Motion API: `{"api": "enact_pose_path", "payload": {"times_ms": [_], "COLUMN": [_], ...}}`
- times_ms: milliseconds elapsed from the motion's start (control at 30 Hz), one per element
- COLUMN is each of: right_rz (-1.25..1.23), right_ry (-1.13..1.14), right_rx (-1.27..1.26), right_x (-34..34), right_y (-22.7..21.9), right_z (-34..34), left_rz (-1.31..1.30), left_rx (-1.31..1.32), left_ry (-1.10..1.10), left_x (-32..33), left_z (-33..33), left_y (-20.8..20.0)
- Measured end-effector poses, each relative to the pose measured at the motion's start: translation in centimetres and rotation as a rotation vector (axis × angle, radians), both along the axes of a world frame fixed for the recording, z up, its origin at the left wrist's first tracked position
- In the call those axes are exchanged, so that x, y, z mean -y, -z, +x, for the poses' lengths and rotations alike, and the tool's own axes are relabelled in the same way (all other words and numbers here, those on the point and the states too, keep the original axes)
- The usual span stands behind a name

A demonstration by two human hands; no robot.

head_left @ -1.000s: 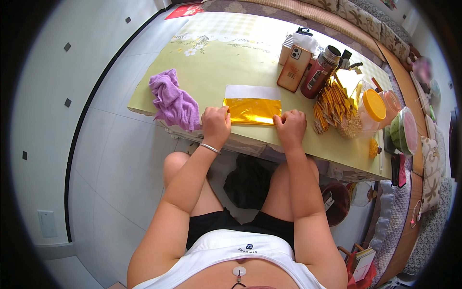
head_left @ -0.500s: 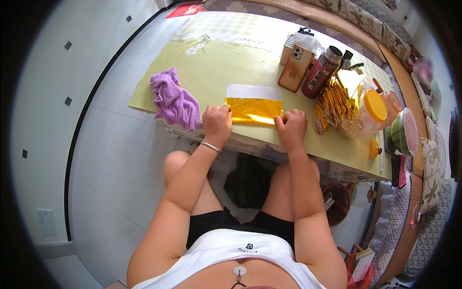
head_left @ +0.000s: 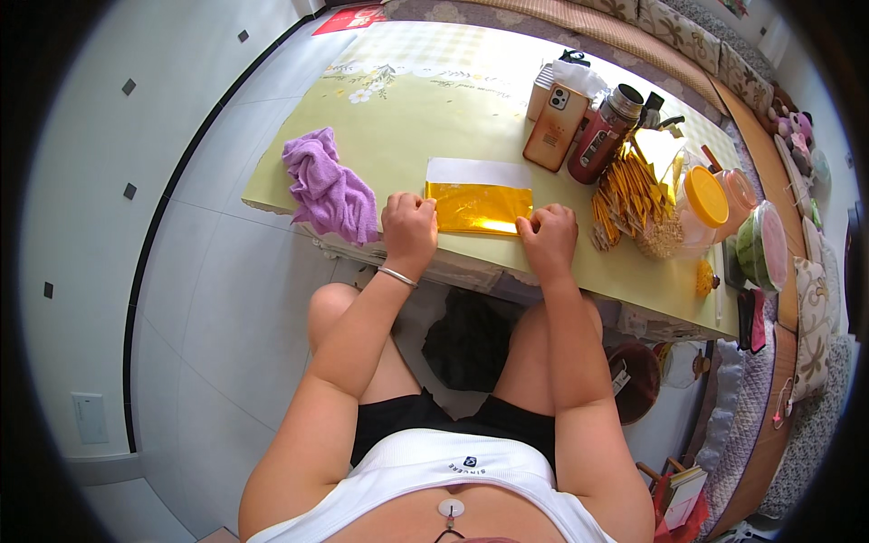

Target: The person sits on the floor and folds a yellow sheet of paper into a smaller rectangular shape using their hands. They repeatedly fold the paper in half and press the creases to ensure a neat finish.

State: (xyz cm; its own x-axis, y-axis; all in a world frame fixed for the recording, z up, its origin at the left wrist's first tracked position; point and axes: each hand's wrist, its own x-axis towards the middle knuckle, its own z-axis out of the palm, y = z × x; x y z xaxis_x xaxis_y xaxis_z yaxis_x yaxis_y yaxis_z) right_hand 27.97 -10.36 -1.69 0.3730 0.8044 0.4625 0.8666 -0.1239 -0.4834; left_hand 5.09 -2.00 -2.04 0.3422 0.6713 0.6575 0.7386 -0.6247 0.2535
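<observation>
A sheet of gold foil paper (head_left: 480,206) lies on the table near its front edge, with a white strip (head_left: 478,171) along its far side. At the sheet's left edge, my left hand (head_left: 411,228) has its fingers curled and pinched on the foil. Across from it, my right hand (head_left: 549,237) pinches the right edge near the lower corner, thumb against the foil. The fingertips of both hands are partly hidden. A crumpled purple cloth (head_left: 328,188) lies just left of my left hand.
The yellow-green table (head_left: 362,127) carries a phone (head_left: 556,127) propped upright, a dark red flask (head_left: 601,143) and a pile of folded gold paper pieces (head_left: 629,190). Farther right stand a yellow-lidded jar (head_left: 704,201) and a covered tub with green contents (head_left: 762,249). A dark red bin (head_left: 634,385) stands below.
The gold sheet stays in place, while the shine on it has shifted and its surface looks more creased. My left hand has moved very slightly; my right hand keeps its position.
</observation>
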Motion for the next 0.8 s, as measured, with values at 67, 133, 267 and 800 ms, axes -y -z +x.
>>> {"api": "enact_pose_path", "payload": {"times_ms": [67, 133, 267, 800], "right_rz": [0.027, 0.046, 0.06, 0.051], "right_ry": [-0.01, -0.022, -0.04, -0.05], "right_rx": [-0.016, -0.036, -0.066, -0.086], "right_x": [0.0, 0.0, 0.0, 0.0], "right_y": [0.0, 0.1, 0.3, 0.3], "right_z": [0.0, 0.2, 0.7, 0.8], "left_rz": [0.038, 0.043, 0.09, -0.066], "left_rx": [0.01, 0.008, -0.066, -0.396], "left_ry": [0.089, 0.208, 0.199, 0.241], "left_x": [-0.2, -0.5, -0.1, 2.7], "left_z": [0.0, 0.0, 0.3, 0.5], "left_y": [0.0, 0.2, -0.2, -0.5]}}
